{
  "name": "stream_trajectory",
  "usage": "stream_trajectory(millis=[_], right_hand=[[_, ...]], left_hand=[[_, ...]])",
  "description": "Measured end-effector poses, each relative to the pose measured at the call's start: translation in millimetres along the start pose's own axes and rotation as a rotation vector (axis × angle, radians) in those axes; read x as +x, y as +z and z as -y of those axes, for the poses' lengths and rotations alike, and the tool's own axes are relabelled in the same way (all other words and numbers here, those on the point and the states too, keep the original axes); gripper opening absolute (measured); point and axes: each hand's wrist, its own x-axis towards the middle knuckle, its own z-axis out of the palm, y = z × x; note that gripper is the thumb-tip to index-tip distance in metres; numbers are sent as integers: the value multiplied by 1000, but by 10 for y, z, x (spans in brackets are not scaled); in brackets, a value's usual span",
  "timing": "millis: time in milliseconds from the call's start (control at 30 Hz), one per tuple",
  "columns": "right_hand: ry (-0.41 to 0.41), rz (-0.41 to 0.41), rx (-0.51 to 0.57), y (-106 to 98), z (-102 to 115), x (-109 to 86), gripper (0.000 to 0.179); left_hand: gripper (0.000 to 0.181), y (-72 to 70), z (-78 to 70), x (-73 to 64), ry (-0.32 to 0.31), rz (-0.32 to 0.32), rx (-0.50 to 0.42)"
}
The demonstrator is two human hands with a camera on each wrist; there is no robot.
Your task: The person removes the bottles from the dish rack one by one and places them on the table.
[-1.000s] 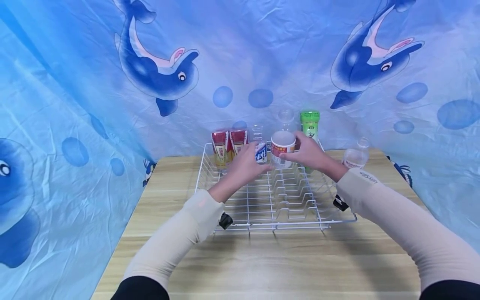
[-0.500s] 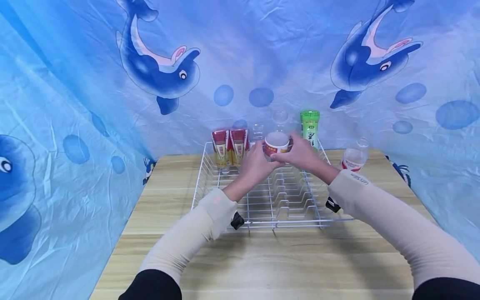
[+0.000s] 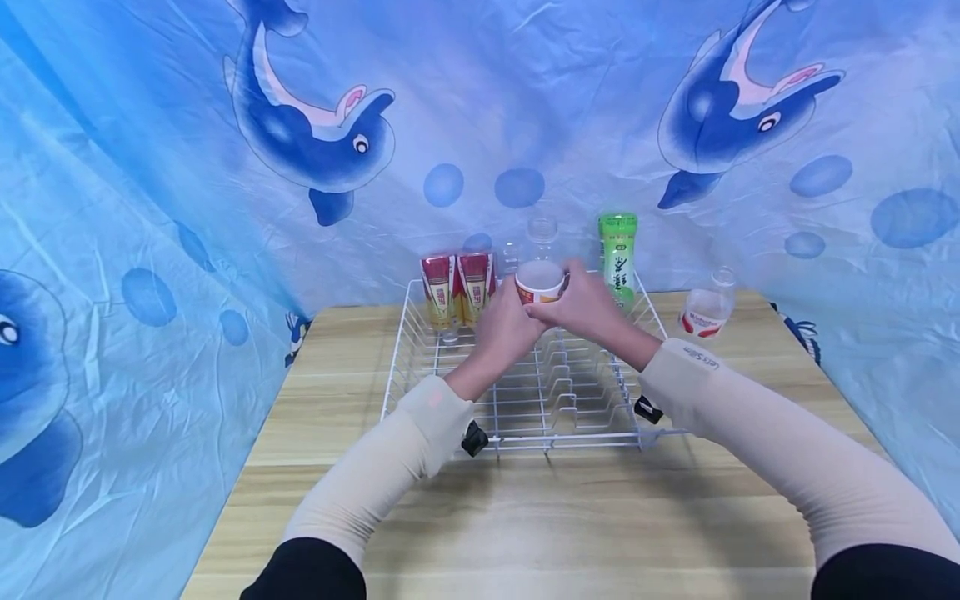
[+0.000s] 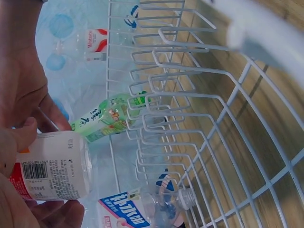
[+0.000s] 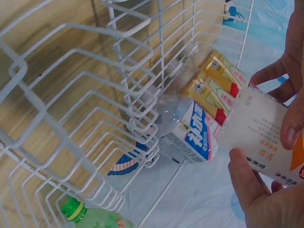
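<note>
In the head view, a white cup (image 3: 538,281) with a red and orange printed label is held between both hands above the back of the white wire rack (image 3: 525,440). My left hand (image 3: 507,327) grips its left side, and my right hand (image 3: 583,302) grips its right side with the thumb across the front. A barcode shows on the cup (image 4: 59,166) in the left wrist view. Behind the hands stands a clear bottle (image 3: 542,237). A blue-labelled clear bottle (image 5: 190,128) stands close to the cup in the right wrist view.
Two red and yellow drink cartons (image 3: 438,293) stand at the rack's back left. A green bottle (image 3: 617,258) stands at its back right. Outside the rack, a clear bottle with a red label (image 3: 707,308) rests on the wooden table (image 3: 510,525). A blue dolphin-print curtain (image 3: 480,108) surrounds the table.
The cup has moved left in the right hand. The left hand, apart from it a second ago, has come right and taken hold of it.
</note>
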Motion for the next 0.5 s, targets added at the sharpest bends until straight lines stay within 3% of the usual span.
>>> stream_trajectory(millis=[233, 500], right_hand=[[5, 37, 49, -51, 21, -73, 89], [36, 186, 90, -245, -24, -318, 97]], left_hand=[[72, -49, 68, -1, 29, 37, -53], [84, -115, 190, -3, 34, 94, -139]])
